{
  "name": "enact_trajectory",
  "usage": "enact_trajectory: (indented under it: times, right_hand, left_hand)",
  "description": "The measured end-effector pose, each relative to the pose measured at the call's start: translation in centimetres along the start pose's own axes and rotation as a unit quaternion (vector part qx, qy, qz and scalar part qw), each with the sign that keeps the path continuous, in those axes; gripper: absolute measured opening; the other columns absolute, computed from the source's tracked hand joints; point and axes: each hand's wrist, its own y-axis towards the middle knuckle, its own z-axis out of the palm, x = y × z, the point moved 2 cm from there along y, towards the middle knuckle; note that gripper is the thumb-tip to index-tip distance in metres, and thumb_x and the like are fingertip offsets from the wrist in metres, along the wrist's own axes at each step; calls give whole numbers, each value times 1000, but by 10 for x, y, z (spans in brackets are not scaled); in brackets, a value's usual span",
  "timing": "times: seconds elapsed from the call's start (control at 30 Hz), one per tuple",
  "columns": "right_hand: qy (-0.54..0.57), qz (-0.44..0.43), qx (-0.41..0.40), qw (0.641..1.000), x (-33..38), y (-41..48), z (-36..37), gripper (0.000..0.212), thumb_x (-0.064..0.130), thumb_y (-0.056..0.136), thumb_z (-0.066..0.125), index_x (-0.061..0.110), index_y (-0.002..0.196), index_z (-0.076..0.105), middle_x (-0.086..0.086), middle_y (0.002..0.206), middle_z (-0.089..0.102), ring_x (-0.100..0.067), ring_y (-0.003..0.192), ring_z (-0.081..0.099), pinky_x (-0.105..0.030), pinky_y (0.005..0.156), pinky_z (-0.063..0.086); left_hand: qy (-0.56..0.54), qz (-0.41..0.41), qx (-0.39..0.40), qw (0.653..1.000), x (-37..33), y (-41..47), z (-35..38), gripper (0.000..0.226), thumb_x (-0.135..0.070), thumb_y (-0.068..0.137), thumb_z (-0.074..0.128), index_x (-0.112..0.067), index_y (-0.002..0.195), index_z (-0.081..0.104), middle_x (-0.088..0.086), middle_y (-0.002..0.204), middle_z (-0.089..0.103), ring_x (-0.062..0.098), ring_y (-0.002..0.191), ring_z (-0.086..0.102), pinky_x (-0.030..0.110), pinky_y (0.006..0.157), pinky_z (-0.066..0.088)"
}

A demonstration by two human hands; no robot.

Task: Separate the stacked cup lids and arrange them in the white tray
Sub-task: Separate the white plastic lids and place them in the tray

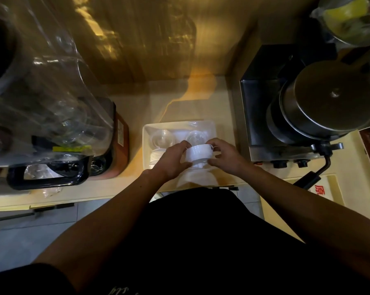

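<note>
A white stack of cup lids [199, 155] is held between both hands above the front of the white tray [146, 133]. My left hand [173, 160] grips its left side and my right hand [224, 157] grips its right side. A plastic sleeve [195, 177] hangs below the stack, over the counter edge. In the tray's back row lie two clear dome lids [161, 138] [195, 136]. Another white stack of lids [157, 155] lies in the tray's front left, partly hidden by my left hand.
A blender with a black handle [45, 177] in a clear sound cover [52, 81] stands at the left. A steel machine with a round pot [320, 107] and knobs [279, 163] stands at the right. The wooden wall [147, 39] rises behind the tray.
</note>
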Motion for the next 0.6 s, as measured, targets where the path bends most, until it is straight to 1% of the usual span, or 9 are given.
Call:
enact_trajectory:
  times: [0.1, 0.2, 0.33, 0.4, 0.47, 0.53, 0.6]
  right_hand:
    - [-11, -6, 10, 1000, -7, -1, 4, 48, 3, 71, 74, 20, 114, 58, -6, 117, 59, -23, 110, 59, -46, 93, 54]
    - [-11, -4, 14, 1000, -10, -1, 6, 47, 4, 71, 74, 20, 113, 59, -6, 117, 59, -23, 110, 58, -45, 92, 55]
    - [-26, -14, 34, 999, -11, 1, 5, 48, 7, 73, 73, 18, 117, 60, -6, 119, 61, -22, 110, 58, -39, 93, 55]
    - [-51, -21, 51, 997, -12, 2, 5, 50, 10, 75, 73, 18, 122, 59, -6, 123, 61, -21, 112, 58, -36, 94, 54]
    - [-89, -30, 67, 993, -14, 2, 5, 52, 13, 76, 73, 18, 126, 59, -6, 126, 61, -21, 112, 58, -37, 93, 54]
    - [-121, -39, 74, 989, -15, 3, 5, 49, 13, 79, 72, 17, 126, 60, -6, 127, 61, -23, 111, 59, -39, 94, 53]
    - [-145, -45, 82, 985, -18, 5, 6, 46, 14, 82, 70, 16, 126, 60, -6, 130, 61, -25, 112, 59, -37, 97, 50]
  left_hand:
    - [29, 7, 25, 999, 0, 1, 6, 44, -17, 82, 71, -12, 120, 49, 10, 111, 60, 26, 98, 55, 33, 79, 44]
    - [49, -4, 43, 998, 1, 3, 10, 45, -18, 83, 70, -13, 122, 47, 11, 115, 60, 27, 100, 56, 32, 80, 42]
    - [77, -5, 65, 995, 4, 5, 10, 49, -20, 84, 70, -12, 127, 47, 14, 121, 59, 31, 109, 55, 35, 88, 43]
    - [91, -5, 80, 993, 7, 5, 9, 49, -21, 86, 69, -11, 129, 47, 15, 123, 59, 32, 112, 55, 38, 93, 43]
    - [103, -3, 95, 990, 9, 5, 10, 46, -21, 87, 67, -11, 128, 49, 15, 121, 59, 32, 111, 55, 38, 94, 43]
    - [116, 0, 107, 988, 10, 5, 12, 41, -19, 88, 65, -11, 126, 52, 15, 119, 60, 32, 111, 56, 39, 94, 44]
    - [125, -5, 110, 986, 10, 6, 12, 36, -19, 89, 62, -11, 123, 53, 14, 118, 61, 33, 111, 56, 40, 93, 45]
